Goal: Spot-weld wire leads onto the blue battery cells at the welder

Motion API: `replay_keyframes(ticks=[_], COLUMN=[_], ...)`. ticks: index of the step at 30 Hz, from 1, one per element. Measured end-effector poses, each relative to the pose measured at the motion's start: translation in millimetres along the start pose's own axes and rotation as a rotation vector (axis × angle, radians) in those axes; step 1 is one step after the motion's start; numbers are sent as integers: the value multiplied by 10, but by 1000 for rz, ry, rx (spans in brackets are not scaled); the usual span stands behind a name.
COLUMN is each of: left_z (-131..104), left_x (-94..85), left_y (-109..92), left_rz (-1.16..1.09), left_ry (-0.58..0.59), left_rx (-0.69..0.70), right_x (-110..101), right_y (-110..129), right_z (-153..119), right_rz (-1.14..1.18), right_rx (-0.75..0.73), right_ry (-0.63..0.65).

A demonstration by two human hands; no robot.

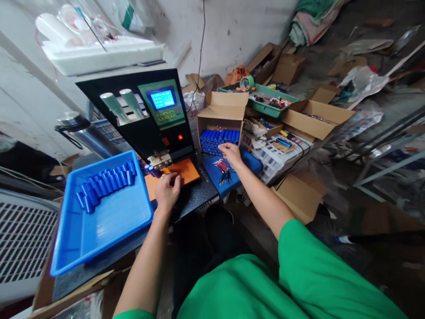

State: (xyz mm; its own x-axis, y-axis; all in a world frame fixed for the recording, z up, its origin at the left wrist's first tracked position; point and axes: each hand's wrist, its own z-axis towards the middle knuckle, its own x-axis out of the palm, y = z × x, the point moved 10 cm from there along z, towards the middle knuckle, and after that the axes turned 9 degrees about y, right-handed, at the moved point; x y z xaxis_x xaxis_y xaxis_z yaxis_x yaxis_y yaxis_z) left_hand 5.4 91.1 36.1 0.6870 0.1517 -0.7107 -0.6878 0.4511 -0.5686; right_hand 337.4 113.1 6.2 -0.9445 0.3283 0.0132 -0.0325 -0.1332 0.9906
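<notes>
Fingers of left hand and right hand curl, grip impossible to tell. Tray, machine and carton crowd close; right hand partly hides the boxed cells.

A cluttered workshop: lit-screen machine, blue tray of cylinders, open cardboard boxes.

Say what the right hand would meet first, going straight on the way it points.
The right hand would probably meet the blue cylinders stacked in the cardboard box; depth is unclear, so it may be touching them.
</notes>
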Motion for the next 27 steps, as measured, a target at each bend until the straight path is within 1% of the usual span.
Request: replay_keyframes(ticks=[2, 4, 7, 10, 13, 15, 17, 20, 24, 27], left_z=[3, -8, -81, -201, -293, -334, -367, -415, -471, -476], left_x=[0, -8, -51, -74, 38, 133, 199, 222, 167, 90], left_y=[12, 22, -49, -303, -554, -627, -624, -545, -409, -351], left_rz=[-44, -141, -339, -450, -537, -585, -628, -689, -750, -743], left_ry=[20, 33, 9, -20, 40, 88, 122, 132, 105, 105], left_rx=[0, -16, -58, -52, -54, -74, -98, -126, -162, -153], right_x=[-9, 22, 161, 419, 724, 920, 1095, 1275, 1379, 1452], right_y=[150, 296, 448, 524, 549, 549, 538, 506, 459, 422], right_z=[-59, -131, -277, -475, -695, -828, -935, -1035, -1094, -1136], right_rz=[126, 235, 351, 426, 475, 499, 515, 532, 519, 386], right_rx=[-35, -67, -77, -63, -44, -28, -5, 33, 45, 30], right_ry=[-32, -41, -15, 60, 130, 167, 200, 230, 270, 364])
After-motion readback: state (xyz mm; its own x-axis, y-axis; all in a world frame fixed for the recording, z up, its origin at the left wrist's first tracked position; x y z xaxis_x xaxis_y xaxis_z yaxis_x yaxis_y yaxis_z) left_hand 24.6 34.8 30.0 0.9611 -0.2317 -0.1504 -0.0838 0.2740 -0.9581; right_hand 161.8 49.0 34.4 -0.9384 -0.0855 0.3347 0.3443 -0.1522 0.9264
